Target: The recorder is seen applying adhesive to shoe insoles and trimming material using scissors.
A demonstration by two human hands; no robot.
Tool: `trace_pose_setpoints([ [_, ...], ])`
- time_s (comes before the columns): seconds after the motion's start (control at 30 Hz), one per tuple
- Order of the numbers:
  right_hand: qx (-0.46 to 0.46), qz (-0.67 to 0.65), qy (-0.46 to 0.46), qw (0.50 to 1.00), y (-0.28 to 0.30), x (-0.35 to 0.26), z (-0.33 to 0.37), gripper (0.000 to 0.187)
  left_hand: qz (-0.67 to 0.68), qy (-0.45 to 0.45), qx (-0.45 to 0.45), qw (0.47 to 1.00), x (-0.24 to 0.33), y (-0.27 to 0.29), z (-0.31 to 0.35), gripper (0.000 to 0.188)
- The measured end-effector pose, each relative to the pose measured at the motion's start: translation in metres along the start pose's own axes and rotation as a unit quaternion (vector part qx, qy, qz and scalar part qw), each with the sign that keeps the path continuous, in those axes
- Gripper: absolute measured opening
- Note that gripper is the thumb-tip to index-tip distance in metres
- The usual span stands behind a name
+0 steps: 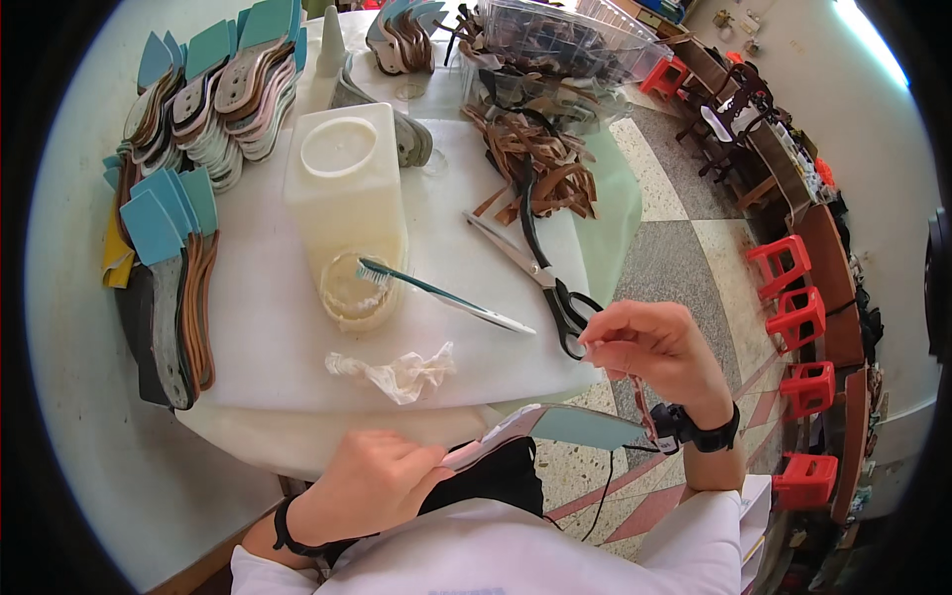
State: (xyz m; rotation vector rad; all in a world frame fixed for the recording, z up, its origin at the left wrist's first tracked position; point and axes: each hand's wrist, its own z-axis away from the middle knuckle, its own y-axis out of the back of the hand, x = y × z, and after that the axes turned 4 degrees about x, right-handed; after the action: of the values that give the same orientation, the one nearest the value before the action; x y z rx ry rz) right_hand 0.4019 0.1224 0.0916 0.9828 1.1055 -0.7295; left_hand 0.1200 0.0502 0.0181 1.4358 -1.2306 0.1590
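Observation:
My left hand [372, 484] is closed on the pink end of a curved shoe insole [585, 426], its other end light blue. The insole stands on edge near my body, in front of the table. Raised above the blue end, my right hand [645, 342] has thumb and fingertips pinched together; what they hold is too small to make out. A thin reddish strip [640, 397] hangs below that hand. Black-handled scissors [555, 288] lie half open just left of it. A green and white toothbrush [446, 295] rests with its bristles over a glue-smeared pot [352, 309].
A whitish plastic jug [347, 213] stands behind the pot, and crumpled tissue [397, 373] lies in front. Stacked insoles [183, 258] line the table's left side. Brown scraps [540, 164] and a clear plastic box [565, 45] are at the back. Red stools [798, 317] stand along the right.

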Motion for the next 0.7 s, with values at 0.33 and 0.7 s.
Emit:
trace_pose_setpoints([
  [0.33, -0.011, -0.019, 0.01, 1.0, -0.012, 0.009, -0.006, 0.01, -0.017, -0.001, -0.017, 1.0, -0.002, -0.002, 0.003, 0.018],
  [0.7, 0.021, -0.014, -0.014, 1.0, -0.013, 0.01, -0.015, 0.009, -0.022, -0.001, -0.013, 1.0, -0.008, -0.004, 0.006, 0.02],
])
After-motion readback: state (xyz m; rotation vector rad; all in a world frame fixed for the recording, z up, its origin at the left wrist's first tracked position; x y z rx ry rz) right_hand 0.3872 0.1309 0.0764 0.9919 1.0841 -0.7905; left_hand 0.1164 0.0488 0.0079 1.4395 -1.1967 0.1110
